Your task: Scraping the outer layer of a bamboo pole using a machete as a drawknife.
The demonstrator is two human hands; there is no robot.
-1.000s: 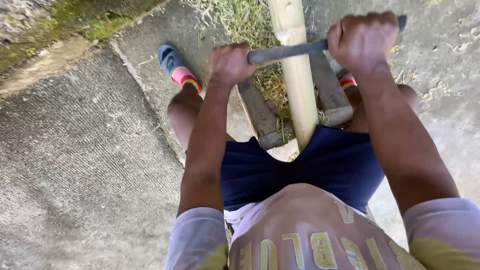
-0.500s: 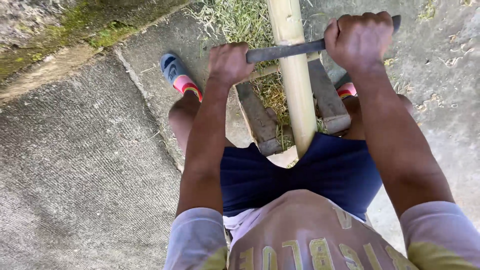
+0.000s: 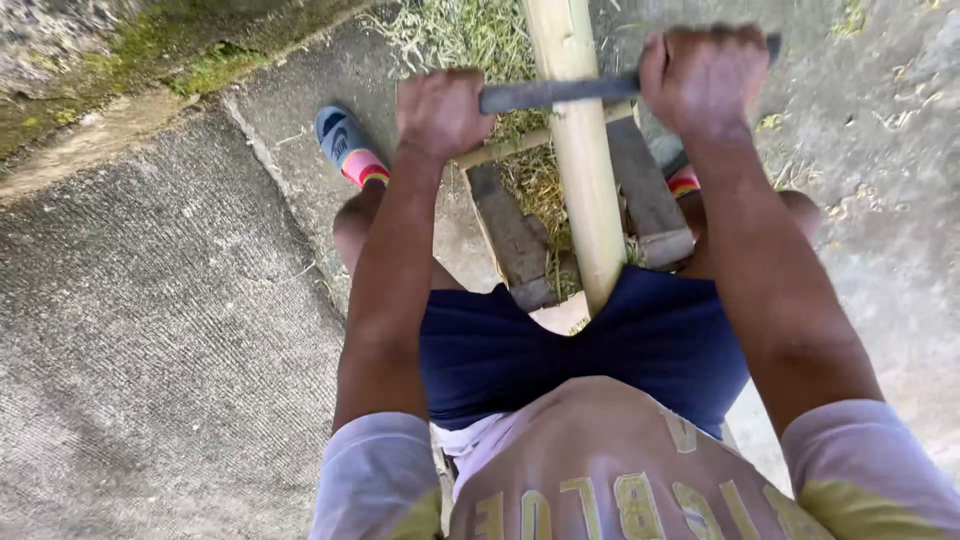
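Navy shorts [image 3: 560, 350] and a pale shirt fill the near edge, and out from between the thighs runs a long bamboo pole [image 3: 580, 170], its near end pinned under the seated body — likely so the pole cannot slide. Beneath it sits a low wooden frame [image 3: 520, 235], its two grey planks flanking the pole and a thin crosspiece passing under it, which props the pole off the concrete ground [image 3: 150, 330]. Both arms reach forward. Left hand [image 3: 437, 112] is closed tight round one end of a dark metal blade [image 3: 555, 93]; right hand [image 3: 703, 78] is fisted round the other end, so the blade lies square across the top of the pole — a two-handed hold that keeps it level. A blue sandal [image 3: 340, 140] is planted to the left. Farther off lie dry grass shavings [image 3: 460, 35] and a mossy kerb [image 3: 160, 60].
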